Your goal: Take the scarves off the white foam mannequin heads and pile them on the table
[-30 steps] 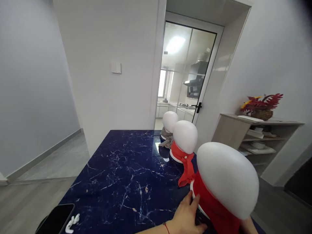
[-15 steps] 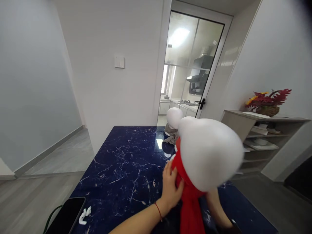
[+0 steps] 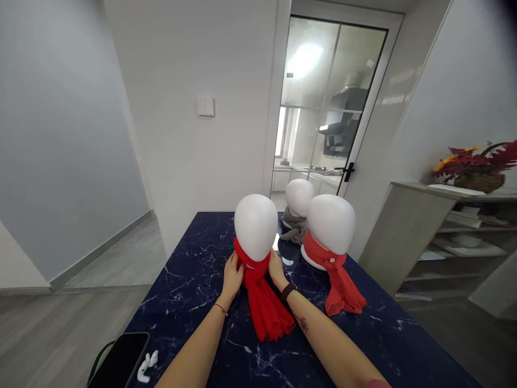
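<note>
A white mannequin head with a bright red scarf round its neck stands upright on the dark blue marbled table. My left hand grips the scarf-wrapped neck from the left. On the other side my right hand holds the same neck, its fingers partly hidden behind it. The scarf's ends hang forward and lie on the table between my forearms. To the right is a second white mannequin head with a coral-red scarf. Behind that one, a third head wears a grey scarf.
At the table's near left lie a black phone with a green cord and white earbuds. A glass door stands beyond the table. On the right, a shelf unit bears a basket of red flowers.
The head with the bright red scarf has moved left and away from me, from close before the camera down onto the table. Both hands went with it. The coral-scarfed head is now uncovered.
</note>
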Demonstrator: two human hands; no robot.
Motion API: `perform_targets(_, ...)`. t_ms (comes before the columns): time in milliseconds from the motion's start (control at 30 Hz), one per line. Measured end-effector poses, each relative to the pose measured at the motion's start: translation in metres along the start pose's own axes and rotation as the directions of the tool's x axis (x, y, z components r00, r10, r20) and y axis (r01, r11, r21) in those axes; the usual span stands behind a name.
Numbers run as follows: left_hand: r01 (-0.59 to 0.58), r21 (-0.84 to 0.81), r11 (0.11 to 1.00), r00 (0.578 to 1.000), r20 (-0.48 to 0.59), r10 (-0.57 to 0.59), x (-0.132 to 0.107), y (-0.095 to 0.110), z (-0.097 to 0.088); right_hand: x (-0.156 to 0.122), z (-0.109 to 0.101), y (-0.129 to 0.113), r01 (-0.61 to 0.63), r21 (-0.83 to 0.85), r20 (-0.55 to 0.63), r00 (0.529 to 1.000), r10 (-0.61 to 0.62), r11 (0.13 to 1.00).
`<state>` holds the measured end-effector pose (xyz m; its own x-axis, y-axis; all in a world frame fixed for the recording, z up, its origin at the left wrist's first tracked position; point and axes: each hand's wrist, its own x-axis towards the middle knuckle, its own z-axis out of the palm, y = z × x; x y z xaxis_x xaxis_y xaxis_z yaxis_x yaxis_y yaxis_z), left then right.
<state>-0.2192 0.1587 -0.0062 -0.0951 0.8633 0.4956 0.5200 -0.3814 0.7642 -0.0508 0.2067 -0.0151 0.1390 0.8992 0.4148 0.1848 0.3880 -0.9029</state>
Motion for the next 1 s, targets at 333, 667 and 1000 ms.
perform_targets(333,0.037,0.1,0.994,0.975,-0.22,-0.014,-0.002,-0.005,0.0,0.0,-0.007,0.007,-0.035,-0.141,-0.161,0.987,0.012,0.989)
perform_targets(667,-0.206,0.209,0.956,0.974,0.138,0.18,-0.024,0.025,-0.01,-0.031,-0.014,-0.023,-0.005,-0.317,-0.123,0.992,-0.036,0.948)
perform_targets(1000,-0.036,0.013,0.999,0.995,0.094,0.035,-0.022,0.017,-0.005,-0.034,-0.01,-0.024,0.072,-0.403,0.076,0.996,-0.045,0.912)
